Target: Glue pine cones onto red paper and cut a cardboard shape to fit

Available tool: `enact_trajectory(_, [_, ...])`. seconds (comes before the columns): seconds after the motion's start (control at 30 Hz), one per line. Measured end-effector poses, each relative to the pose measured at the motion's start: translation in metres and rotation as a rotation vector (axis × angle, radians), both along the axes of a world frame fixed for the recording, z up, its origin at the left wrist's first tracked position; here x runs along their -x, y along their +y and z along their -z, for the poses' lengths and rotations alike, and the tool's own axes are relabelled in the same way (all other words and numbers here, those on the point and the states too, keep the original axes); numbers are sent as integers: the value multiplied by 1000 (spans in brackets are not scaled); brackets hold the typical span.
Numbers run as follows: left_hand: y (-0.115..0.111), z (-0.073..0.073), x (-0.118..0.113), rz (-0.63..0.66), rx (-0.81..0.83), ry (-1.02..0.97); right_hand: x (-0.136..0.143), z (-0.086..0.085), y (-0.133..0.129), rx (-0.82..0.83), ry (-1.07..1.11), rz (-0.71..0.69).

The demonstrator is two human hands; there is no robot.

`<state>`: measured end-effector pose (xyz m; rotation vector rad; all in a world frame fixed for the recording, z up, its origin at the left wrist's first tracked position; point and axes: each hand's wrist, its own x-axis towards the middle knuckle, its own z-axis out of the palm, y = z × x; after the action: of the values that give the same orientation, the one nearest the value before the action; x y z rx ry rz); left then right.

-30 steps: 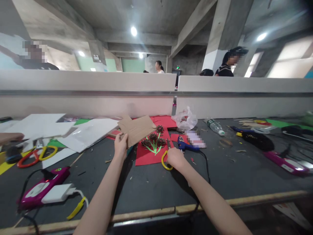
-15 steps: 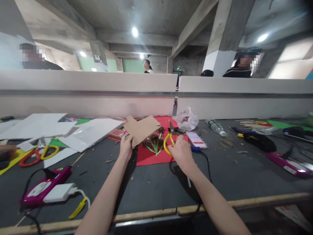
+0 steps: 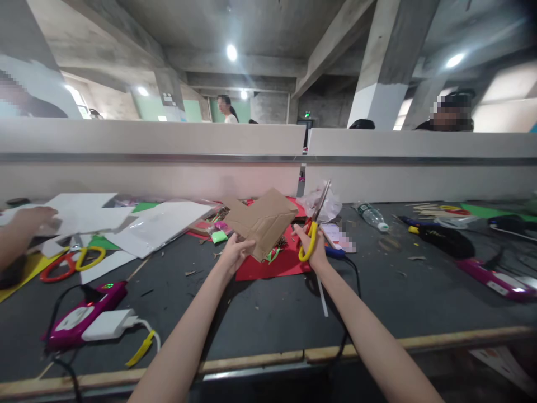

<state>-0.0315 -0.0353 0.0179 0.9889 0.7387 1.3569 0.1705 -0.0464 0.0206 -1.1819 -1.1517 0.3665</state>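
My left hand grips the lower left edge of a piece of brown cardboard, held tilted above a red sheet. The cardboard hides most of the pine cones and green strips on that sheet. In my right hand is a pair of scissors with yellow and red handles, its blades pointing up and away from me. The scissors are apart from the cardboard. Just left of the cardboard lies a small bright green packet.
A phone, a plastic bag and a bottle lie to the right. White sheets, other scissors and a purple power strip are on the left, where another person's hand reaches in.
The cardboard has shifted right and turned, covering more of the pine cones. My right hand has rotated, swinging the scissors' blades to the upper right. Another person's hand has come in at left.
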Motion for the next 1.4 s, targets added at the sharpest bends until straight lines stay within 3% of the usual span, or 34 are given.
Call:
enact_trajectory(0.2, [-7,-2,-1,192,-2,84,-3,2,7,36,206,27])
enact_trajectory(0.37, [-7,-3,4,209,5,166,-8,1,11,34,162,115])
enact_trajectory(0.47, [-4,-6,7,159,-40,165,-10,7,16,52,92,118])
enact_trajectory(0.67, [4,-9,16,-104,-8,129,-4,17,18,86,-22,68])
enact_trajectory(0.83, [12,-6,23,-223,-52,153,4,8,5,125,-27,-64])
enact_trajectory(0.97, [16,-4,26,-288,-91,171,7,2,-1,101,-37,-50])
enact_trajectory(1.27, [14,-6,25,-299,-74,164,0,13,6,8,-127,-24])
enact_trajectory(1.4, [8,-9,21,-220,-34,119,-1,16,9,22,-147,-14])
